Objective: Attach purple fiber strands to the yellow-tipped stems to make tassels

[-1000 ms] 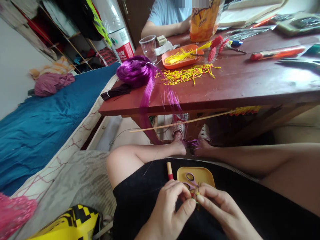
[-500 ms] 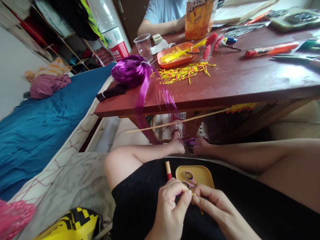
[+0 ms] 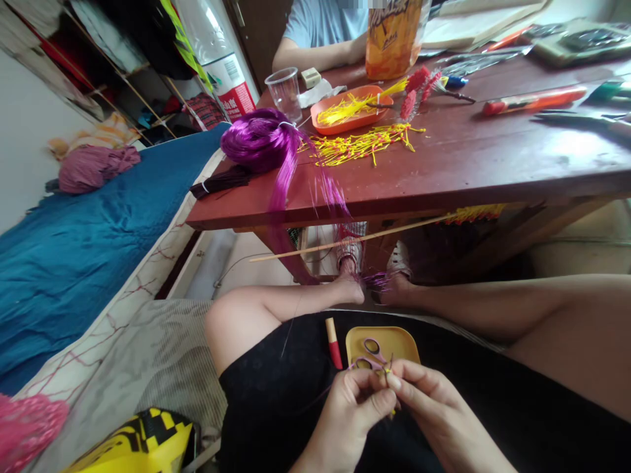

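My left hand (image 3: pixel 352 417) and my right hand (image 3: pixel 434 410) meet over my lap, fingertips pinched together on a tiny yellow and red piece (image 3: pixel 388 374) with fine purple thread. Just beyond them a yellow tray (image 3: pixel 409 341) lies on my black skirt and holds small purple-handled scissors (image 3: pixel 373 351). A red and tan stick (image 3: pixel 334 341) lies left of the tray. On the red-brown table (image 3: pixel 468 164) ahead sit a hank of purple thread (image 3: pixel 261 139), loose yellow stamens (image 3: pixel 362 141) and an orange tray (image 3: pixel 355 108) of more stamens.
Another person in a light blue shirt (image 3: pixel 320 23) sits at the table's far side. A clear plastic cup (image 3: pixel 284 92), an orange snack bag (image 3: pixel 392 36) and tools stand on the table. A blue bed cover (image 3: pixel 73 249) lies left. A thin wooden rod (image 3: pixel 345 242) hangs under the table.
My hands have shifted slightly right and nearer the yellow tray, still pinching the small piece. The red stick now shows more fully. The view dropped a little after the first frame.
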Available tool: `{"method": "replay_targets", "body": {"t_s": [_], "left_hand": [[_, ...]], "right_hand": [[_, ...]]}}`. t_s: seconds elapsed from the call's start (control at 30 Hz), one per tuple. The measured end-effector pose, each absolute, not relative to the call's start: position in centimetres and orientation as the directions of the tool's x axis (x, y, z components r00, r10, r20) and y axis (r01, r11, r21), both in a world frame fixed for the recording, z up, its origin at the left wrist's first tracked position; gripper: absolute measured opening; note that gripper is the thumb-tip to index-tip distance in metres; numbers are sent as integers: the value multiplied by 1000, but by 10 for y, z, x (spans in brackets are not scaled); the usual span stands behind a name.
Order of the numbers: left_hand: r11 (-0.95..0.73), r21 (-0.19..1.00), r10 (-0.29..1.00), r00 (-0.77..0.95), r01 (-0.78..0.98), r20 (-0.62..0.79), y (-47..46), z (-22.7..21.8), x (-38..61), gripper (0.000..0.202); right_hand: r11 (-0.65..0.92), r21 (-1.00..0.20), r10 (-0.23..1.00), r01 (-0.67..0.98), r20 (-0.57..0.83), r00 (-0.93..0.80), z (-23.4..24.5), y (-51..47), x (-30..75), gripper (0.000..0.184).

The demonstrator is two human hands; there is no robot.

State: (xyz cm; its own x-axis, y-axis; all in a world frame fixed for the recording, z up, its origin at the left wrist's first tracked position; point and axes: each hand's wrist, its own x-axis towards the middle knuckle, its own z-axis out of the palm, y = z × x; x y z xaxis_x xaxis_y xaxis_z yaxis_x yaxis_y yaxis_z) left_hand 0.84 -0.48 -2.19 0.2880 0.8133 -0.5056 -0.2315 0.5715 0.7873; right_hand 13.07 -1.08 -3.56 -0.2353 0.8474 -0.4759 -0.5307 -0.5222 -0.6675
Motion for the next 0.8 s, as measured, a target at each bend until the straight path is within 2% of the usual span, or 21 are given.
{"method": "replay_targets", "body": {"t_s": [0.07, 0.13, 0.23, 0.3, 0.4, 0.53, 0.63, 0.73, 0.8], "left_hand": [[564, 779, 819, 307, -273, -485, -6, -21, 10, 32], [520, 823, 841, 308, -229, -446, -8, -19, 10, 33], [328, 944, 914, 266, -37, -307, -11, -14, 7, 36], [155, 980, 950, 254, 128, -183, -12, -12, 5, 38], [-39, 955, 956, 290, 295, -50, -13, -8, 3, 36], [-196, 922, 945, 317, 333, 86, -15, -6, 1, 33], [-232, 909, 940, 320, 346, 118, -14, -5, -2, 33], [-195, 907, 953, 291, 373, 85, -10, -3, -4, 28], [-189, 907, 955, 284, 377, 81, -11, -3, -3, 25]], "right_hand": [[-528, -620, 836, -580, -498, -230, -36, -14, 129, 24], [-542, -564, 820, -623, -518, -244, -35, -17, 127, 25], [-570, -480, 791, -667, -539, -289, -32, -19, 123, 25], [-580, -458, 782, -674, -545, -302, -30, -20, 122, 25], [-567, -499, 795, -655, -541, -276, -27, -22, 120, 25], [-579, -508, 793, -638, -533, -295, -23, -25, 119, 24], [-585, -529, 799, -614, -504, -327, -24, -24, 121, 24], [-519, -655, 853, -550, -440, -281, -27, -23, 123, 23], [-489, -694, 871, -528, -420, -256, -27, -23, 124, 21]]}}
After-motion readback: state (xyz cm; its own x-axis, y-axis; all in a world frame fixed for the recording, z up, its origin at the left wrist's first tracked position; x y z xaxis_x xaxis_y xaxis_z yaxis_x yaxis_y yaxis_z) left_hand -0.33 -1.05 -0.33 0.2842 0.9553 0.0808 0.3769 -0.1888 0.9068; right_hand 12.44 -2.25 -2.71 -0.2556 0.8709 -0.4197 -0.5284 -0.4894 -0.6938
